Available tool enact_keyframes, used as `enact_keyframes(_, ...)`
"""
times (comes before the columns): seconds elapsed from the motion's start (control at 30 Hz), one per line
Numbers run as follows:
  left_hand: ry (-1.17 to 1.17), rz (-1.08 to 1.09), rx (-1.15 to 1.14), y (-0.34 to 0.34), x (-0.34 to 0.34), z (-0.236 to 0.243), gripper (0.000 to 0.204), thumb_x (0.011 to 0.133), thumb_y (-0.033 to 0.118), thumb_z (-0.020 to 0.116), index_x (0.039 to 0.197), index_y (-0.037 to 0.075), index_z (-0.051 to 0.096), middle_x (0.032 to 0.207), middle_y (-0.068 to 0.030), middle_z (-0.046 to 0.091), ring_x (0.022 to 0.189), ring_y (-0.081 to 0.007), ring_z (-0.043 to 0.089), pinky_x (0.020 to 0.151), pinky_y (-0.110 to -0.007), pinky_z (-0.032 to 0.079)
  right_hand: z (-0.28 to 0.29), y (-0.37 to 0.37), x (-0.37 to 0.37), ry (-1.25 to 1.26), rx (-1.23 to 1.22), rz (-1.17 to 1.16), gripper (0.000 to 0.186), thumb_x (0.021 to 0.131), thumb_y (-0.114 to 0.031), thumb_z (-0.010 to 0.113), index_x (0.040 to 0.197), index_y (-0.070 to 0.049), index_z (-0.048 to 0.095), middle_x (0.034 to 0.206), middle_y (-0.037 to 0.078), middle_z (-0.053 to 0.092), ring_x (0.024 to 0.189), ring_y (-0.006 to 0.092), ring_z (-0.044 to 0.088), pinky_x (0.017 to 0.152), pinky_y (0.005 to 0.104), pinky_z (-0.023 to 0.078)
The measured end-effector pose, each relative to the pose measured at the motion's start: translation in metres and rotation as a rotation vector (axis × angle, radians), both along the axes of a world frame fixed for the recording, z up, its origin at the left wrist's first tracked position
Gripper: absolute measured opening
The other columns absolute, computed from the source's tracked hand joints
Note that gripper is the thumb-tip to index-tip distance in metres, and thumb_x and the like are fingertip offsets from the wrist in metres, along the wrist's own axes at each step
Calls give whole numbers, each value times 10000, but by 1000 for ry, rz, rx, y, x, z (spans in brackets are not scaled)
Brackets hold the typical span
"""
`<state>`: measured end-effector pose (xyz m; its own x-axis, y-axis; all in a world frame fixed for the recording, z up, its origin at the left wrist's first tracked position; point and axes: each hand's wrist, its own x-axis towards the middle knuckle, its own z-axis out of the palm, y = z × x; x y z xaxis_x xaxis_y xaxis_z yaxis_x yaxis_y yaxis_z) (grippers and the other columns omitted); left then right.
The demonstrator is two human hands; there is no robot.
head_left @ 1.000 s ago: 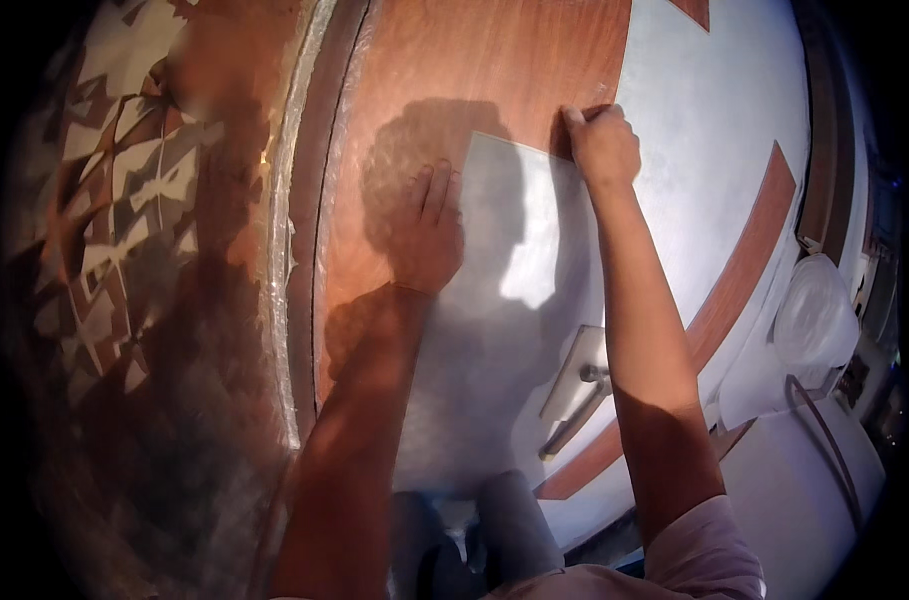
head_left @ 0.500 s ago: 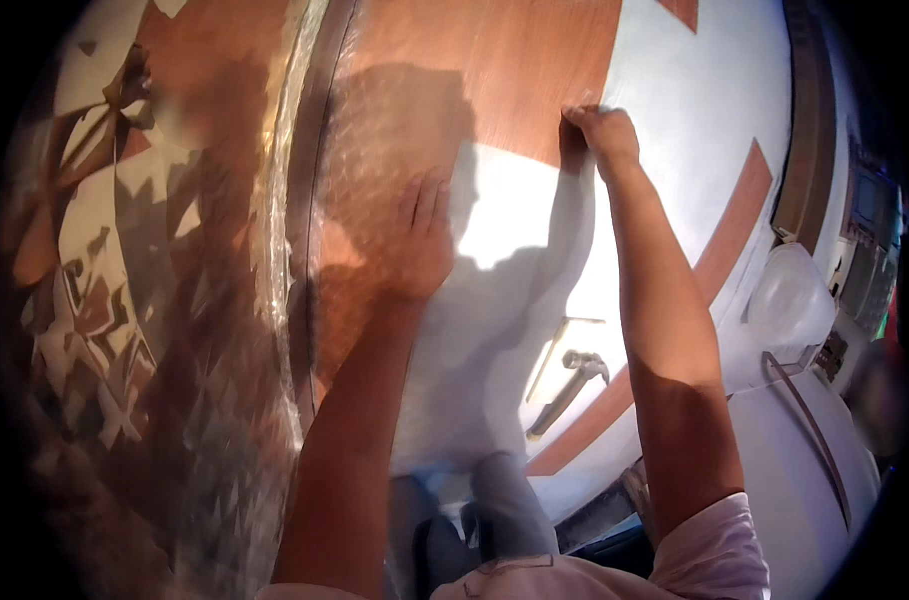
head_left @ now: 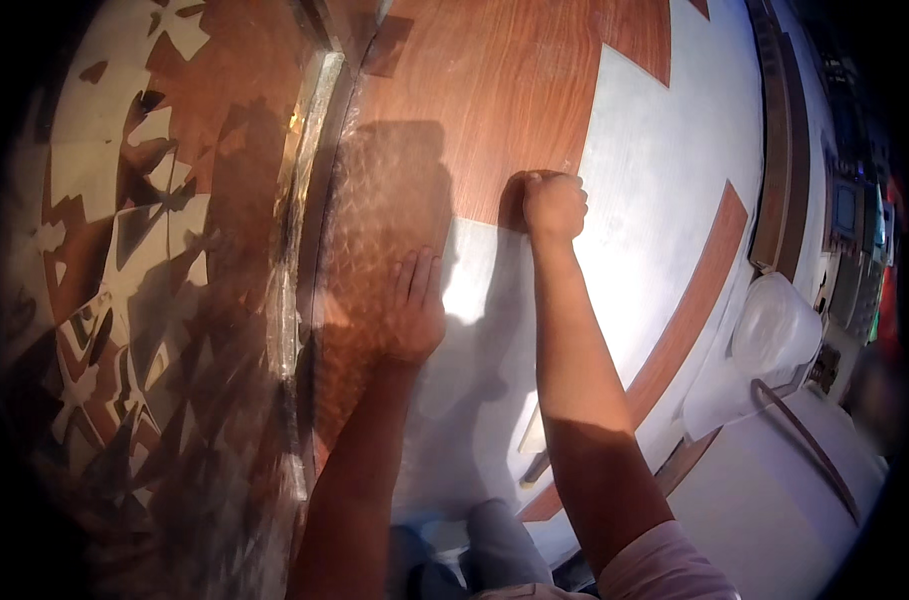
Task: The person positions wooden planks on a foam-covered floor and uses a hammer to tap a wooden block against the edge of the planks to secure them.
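Brown wood-look planks (head_left: 514, 90) lie on a pale grey-white floor (head_left: 664, 130). My left hand (head_left: 411, 310) rests flat, fingers stretched out, on the shaded brown planking beside a dark raised edge. Farther right, my right hand (head_left: 554, 205) is closed in a fist on the planking, at the corner where brown meets pale floor. Nothing shows in its fingers. Near my right forearm the end of a hammer handle (head_left: 535, 472) sticks out beside a pale flat piece (head_left: 531, 428). My forearm hides the hammer's head.
On the left stands a glossy surface (head_left: 174, 300) with broken reflections, bordered by a film-wrapped edge (head_left: 302, 200). A narrow brown strip (head_left: 689, 300) crosses the floor at right. Beyond it are a whitish plastic roll (head_left: 777, 325) and a thin curved brown strip (head_left: 809, 445).
My right hand has gone from pinching at the plank's edge to a fist, farther left in view. The view has shifted, and my forearm now covers most of the hammer.
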<state>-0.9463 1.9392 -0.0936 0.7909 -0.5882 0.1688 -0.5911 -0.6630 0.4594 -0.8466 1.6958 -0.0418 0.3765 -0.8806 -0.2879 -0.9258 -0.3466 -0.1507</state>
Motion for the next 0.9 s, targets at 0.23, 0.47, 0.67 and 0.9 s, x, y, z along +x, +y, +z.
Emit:
enact_keyframes(0.23,36,29,-18,-1,0,-5,494,917,74,566,1396,-48,556,1502,-197,525,1401,-385,489,1192,-527,367,-8,-43,2,-16,147,-216,484,845,-335,789,1140,32,676,1245,253,675,1176,390,653,965,475,568)
enact_keyframes(0.47,-5,42,42,-3,2,4,428,913,100,523,1303,-34,637,1444,-185,581,1341,-366,552,1170,-504,407,3,-74,-9,-133,524,63,477,782,-416,896,681,-12,664,746,81,707,648,202,625,688,364,511)
enact_keyframes(0.67,-14,66,67,-11,3,6,421,905,96,510,1280,-17,666,1435,-172,594,1346,-351,553,1166,-493,413,4,-77,-11,109,297,250,690,728,-714,804,807,-31,746,790,104,746,752,254,719,748,372,550)
enact_keyframes(0.9,65,43,127,-10,-4,1,525,914,103,550,1429,9,570,1555,-169,480,1443,-369,445,1221,-534,325,8,-72,-8,263,231,360,753,795,-819,646,885,-85,786,865,88,766,856,257,740,764,391,567)
